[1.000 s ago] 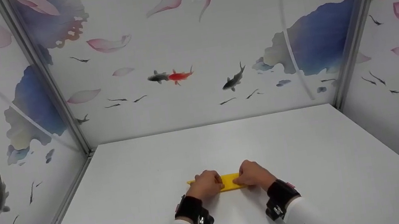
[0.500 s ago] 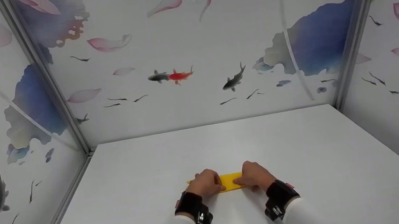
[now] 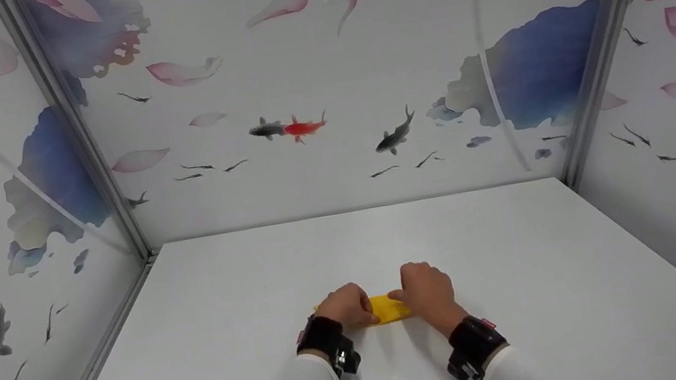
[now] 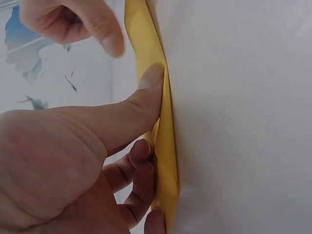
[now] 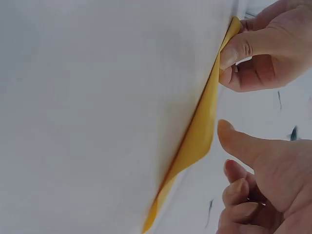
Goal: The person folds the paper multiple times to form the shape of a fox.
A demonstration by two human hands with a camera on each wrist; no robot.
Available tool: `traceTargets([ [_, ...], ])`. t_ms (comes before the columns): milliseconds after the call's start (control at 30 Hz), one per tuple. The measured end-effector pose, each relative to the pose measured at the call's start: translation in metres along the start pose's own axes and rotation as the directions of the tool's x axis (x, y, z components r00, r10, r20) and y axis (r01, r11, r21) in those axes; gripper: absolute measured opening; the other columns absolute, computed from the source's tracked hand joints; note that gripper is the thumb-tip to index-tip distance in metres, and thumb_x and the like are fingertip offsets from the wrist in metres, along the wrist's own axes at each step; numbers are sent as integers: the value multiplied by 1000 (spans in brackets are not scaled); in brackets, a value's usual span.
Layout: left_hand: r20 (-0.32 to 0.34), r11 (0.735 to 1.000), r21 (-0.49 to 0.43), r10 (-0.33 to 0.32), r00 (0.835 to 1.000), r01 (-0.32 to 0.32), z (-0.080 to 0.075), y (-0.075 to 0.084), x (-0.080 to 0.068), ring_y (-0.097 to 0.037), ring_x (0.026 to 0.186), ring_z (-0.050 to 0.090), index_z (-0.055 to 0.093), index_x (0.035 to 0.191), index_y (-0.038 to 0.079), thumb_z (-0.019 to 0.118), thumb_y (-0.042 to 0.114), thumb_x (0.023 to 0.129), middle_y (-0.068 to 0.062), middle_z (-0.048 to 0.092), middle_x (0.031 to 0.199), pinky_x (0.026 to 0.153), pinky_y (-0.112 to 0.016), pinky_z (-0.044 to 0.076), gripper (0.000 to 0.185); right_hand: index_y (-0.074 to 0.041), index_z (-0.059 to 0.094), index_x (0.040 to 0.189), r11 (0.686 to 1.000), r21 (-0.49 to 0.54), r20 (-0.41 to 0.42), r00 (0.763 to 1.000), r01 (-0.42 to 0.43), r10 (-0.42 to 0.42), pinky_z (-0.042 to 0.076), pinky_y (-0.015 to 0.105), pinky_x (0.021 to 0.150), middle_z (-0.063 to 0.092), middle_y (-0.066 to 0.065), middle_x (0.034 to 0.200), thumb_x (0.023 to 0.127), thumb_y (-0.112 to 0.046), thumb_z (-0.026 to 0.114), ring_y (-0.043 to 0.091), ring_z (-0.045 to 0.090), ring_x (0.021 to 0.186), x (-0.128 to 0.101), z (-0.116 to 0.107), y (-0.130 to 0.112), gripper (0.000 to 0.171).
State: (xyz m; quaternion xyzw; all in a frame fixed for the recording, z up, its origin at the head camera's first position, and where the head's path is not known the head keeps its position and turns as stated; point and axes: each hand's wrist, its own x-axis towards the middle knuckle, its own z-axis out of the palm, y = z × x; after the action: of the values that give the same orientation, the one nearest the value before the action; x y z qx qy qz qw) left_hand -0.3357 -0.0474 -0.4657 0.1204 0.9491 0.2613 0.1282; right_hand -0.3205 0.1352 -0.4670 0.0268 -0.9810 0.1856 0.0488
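My left hand (image 3: pixel 347 307) pinches the folded yellow paper (image 3: pixel 386 308); right hand (image 3: pixel 427 290) fingers loose, apart — keep edges aligned, crease w/ firm pressure.

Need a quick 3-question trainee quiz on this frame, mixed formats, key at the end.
1. True or false: the yellow paper lies on the white table between both hands.
2. Which hand pins the paper with its thumb pressed flat along it in its own wrist view? A) left hand B) right hand C) neither
3. Fill in: in the right wrist view, the right hand's thumb is ____ the paper (touching / apart from).

Key
1. True.
2. A: the left thumb presses on the paper, fingers curled at its edge.
3. Apart from: a gap shows between thumb tip and paper.
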Motion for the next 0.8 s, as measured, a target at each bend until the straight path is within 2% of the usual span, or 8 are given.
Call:
traceTargets([
  [100,-4,1000,-3,8,1000,-8,-4,2,-2,-16,72,52,77,82,5,90,18,91,2,60,74,69,-28,42,21,-5,73,94,999,36,76,997,-22,19,58,35,71,72,6,84,86,-38,93,19,62,72,0,-4,-10,39],
  [233,-13,1000,-18,8,1000,-9,-5,4,-4,-17,74,53,77,83,4,90,15,90,1,63,77,74,-29,45,18,-3,71,97,997,54,186,982,-54,43,50,32,68,65,4,81,82,-38,96,19,57,72,-4,-6,-18,46],
  [367,-1,1000,-17,13,1000,-13,-4,3,-5,-16,75,53,77,84,5,89,16,90,1,64,79,77,-29,46,17,-4,70,93,997,36,225,973,-64,54,43,33,67,56,2,75,80,-37,97,18,51,69,-2,-6,-18,45],
  [533,11,1000,-11,3,1000,-3,-4,2,-4,-17,78,54,77,85,6,88,18,91,1,65,83,85,-33,50,17,-4,71,94,997,23,277,959,-71,62,44,34,72,58,2,76,81,-34,96,19,52,72,4,-8,-18,41],
  [667,14,1000,-26,-12,1000,12,-3,1,-2,-19,82,55,76,86,8,88,19,92,-1,68,86,93,-39,53,17,-4,72,96,998,8,286,956,-67,62,45,35,75,59,3,77,82,-34,96,21,54,74,6,-6,-16,42],
  [800,6,999,-40,-24,1000,25,-3,1,-3,-20,82,55,76,86,8,89,18,91,-2,67,86,94,-41,54,18,-3,71,98,998,13,285,957,-60,54,46,37,77,61,5,79,83,-33,95,22,55,76,7,-4,-15,42],
])
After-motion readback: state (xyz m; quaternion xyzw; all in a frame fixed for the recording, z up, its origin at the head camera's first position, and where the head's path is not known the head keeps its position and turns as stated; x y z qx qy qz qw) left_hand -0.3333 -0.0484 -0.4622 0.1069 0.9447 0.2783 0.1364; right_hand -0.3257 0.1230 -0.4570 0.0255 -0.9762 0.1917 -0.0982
